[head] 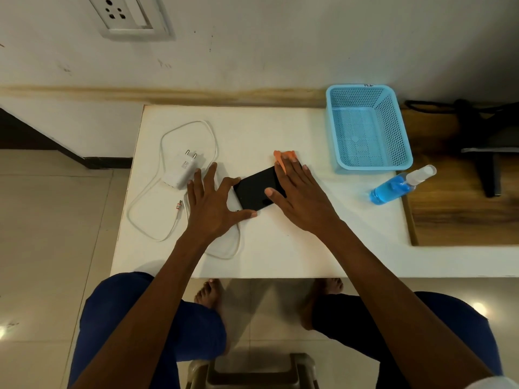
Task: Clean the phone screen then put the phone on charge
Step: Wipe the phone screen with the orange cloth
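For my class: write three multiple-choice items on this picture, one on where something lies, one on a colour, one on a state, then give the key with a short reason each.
1. Where is the charger plug?
A. in the basket
B. on the table, left of the phone
C. in the wall socket

2. What colour is the cloth?
A. orange
B. green
C. white

3. How is the right hand?
A. curled into a fist
B. hanging idle
C. flat, pressing the cloth on the phone

Key: B, its pins point up beside the left hand; A, orange shows past the fingertips; C, fingers lie straight.
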A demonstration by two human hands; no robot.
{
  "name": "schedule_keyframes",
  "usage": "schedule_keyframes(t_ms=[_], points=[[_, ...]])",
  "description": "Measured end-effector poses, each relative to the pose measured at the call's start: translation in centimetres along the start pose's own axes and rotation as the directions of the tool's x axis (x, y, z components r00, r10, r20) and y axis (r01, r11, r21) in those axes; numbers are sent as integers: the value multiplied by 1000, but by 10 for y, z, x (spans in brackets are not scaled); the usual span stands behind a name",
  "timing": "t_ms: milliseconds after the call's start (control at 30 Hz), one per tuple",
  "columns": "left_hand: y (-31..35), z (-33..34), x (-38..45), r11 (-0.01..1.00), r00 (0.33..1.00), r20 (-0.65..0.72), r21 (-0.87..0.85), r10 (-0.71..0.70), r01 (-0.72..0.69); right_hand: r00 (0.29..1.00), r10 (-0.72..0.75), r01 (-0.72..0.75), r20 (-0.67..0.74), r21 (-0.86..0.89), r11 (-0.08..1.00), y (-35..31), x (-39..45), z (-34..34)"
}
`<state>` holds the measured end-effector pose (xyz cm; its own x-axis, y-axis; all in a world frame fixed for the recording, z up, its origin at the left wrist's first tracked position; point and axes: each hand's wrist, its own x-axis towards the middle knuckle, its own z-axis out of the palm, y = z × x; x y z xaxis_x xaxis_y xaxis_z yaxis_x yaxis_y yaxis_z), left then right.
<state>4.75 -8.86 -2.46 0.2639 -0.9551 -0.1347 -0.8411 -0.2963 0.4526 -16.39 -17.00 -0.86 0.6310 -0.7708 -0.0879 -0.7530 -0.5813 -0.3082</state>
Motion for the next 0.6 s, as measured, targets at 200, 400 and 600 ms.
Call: schedule_keyframes(t_ms=[200,400,600], points=[[1,2,-2,1000,1000,-30,16,-3,3,986,-161,161,42,8,987,-14,3,7],[0,0,0,999,999,-34,34,9,-8,985,-171,172,19,-61,983,-3,-6,3],[0,-1,-1,999,999,-37,34,9,-7,999,38,-38,-3,-83,996,15,-16,-8]])
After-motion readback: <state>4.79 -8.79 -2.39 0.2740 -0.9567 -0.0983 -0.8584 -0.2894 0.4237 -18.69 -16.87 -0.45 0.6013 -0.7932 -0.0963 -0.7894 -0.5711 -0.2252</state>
